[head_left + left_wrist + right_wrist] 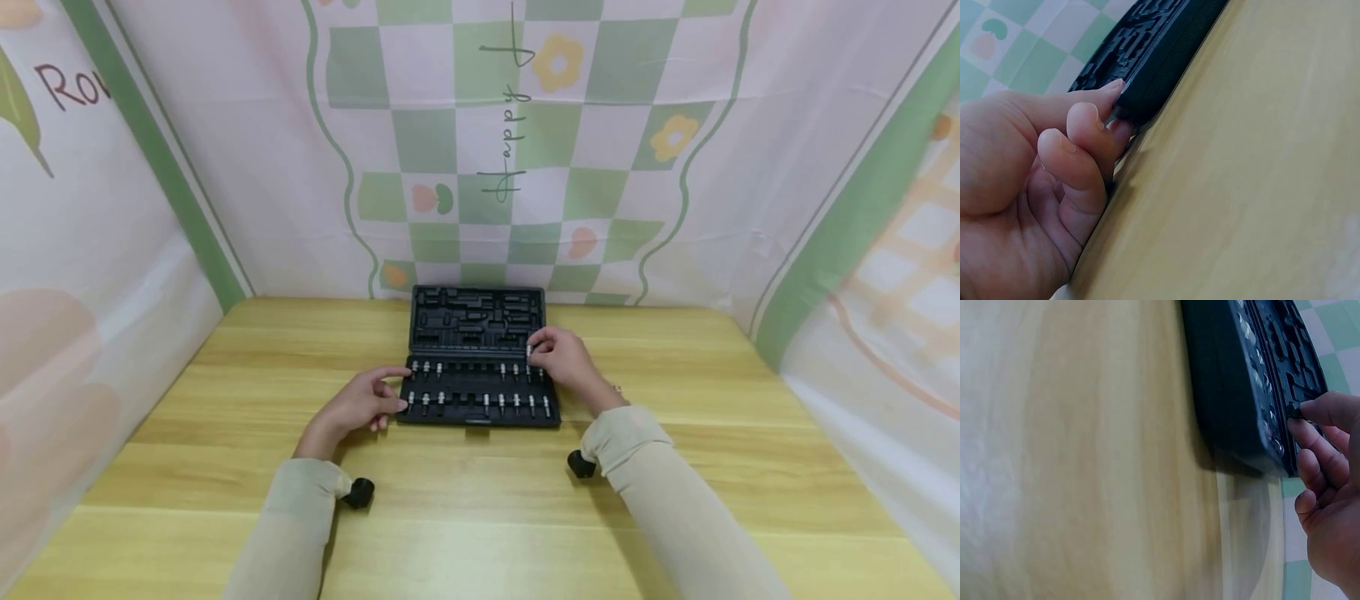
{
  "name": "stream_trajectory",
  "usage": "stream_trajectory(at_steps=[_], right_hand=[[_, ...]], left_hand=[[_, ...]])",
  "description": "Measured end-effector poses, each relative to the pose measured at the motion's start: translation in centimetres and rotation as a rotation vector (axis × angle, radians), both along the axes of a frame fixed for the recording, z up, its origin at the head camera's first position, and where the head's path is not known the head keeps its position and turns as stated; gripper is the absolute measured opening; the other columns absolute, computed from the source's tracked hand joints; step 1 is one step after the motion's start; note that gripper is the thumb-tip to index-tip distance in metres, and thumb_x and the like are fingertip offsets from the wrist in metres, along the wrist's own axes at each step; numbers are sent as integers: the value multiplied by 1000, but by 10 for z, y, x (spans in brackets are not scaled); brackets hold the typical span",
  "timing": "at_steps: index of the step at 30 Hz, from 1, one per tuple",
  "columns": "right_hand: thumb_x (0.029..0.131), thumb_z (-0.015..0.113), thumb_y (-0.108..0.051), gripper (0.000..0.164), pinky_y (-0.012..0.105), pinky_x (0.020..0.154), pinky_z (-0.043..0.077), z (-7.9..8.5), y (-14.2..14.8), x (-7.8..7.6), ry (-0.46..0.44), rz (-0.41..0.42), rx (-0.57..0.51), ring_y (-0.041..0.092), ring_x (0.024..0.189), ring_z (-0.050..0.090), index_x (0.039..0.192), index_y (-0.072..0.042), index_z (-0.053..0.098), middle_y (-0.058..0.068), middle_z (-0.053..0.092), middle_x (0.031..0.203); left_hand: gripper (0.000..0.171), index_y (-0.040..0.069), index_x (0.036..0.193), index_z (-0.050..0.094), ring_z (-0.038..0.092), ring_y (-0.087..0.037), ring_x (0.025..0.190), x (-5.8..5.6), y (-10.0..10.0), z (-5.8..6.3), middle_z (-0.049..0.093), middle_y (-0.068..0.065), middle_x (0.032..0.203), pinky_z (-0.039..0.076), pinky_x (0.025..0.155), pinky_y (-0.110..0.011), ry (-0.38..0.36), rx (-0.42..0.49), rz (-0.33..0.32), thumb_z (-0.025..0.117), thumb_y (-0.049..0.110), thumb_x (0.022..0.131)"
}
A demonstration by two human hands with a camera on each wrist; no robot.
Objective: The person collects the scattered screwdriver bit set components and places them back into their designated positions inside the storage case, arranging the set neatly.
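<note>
While a small metal bit (pixel 529 351) hung at the right end of the back row in the open case (pixel 465 384), partly hidden by fingers, the right hand (pixel 564 358) pinched it; a slip of that narrow grasp could have dropped it among the neighbouring bits (pixel 517 401). The left hand (pixel 358 404) gripped the case's left edge, where a tug might have jogged everything on the wooden table (pixel 465 517). Checked cloth (pixel 487 125) hung behind.

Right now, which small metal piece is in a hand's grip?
The metal piece pinched by the right hand, near the right end of the back row in the black case; the other metal pieces sit in its two rows.
</note>
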State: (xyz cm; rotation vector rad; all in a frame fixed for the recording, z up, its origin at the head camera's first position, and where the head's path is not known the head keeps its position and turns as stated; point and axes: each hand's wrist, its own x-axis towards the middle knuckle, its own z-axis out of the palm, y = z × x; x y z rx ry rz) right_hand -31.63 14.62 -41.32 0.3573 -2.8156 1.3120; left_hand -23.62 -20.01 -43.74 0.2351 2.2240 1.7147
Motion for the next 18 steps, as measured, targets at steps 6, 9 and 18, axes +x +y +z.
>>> stream_trajectory(at_steps=[6, 9, 18], right_hand=[[83, 68, -2, 17, 32, 64, 49, 0, -7, 4, 5, 15, 29, 20, 75, 61, 100, -2, 66, 7, 67, 84], [84, 69, -2, 15, 33, 67, 50, -1, -11, 7, -3, 15, 42, 20, 76, 62, 100, -3, 66, 7, 67, 84], [84, 70, -1, 15, 31, 65, 48, -3, -25, 15, 0, 40, 12, 19, 74, 60, 98, -3, 66, 6, 66, 82]], left_hand=[[58, 7, 147, 41, 52, -15, 49, 0, 0, 1, 62, -18, 90, 46, 44, -27, -4, 8, 1, 63, 0, 93], [58, 8, 147, 41, 52, -15, 49, 0, 0, 1, 62, -18, 91, 46, 44, -27, -11, 5, 1, 63, 0, 93], [60, 9, 148, 40, 52, -15, 49, -1, 0, -1, 62, -18, 92, 45, 44, -27, -9, 3, 2, 64, 2, 93]])
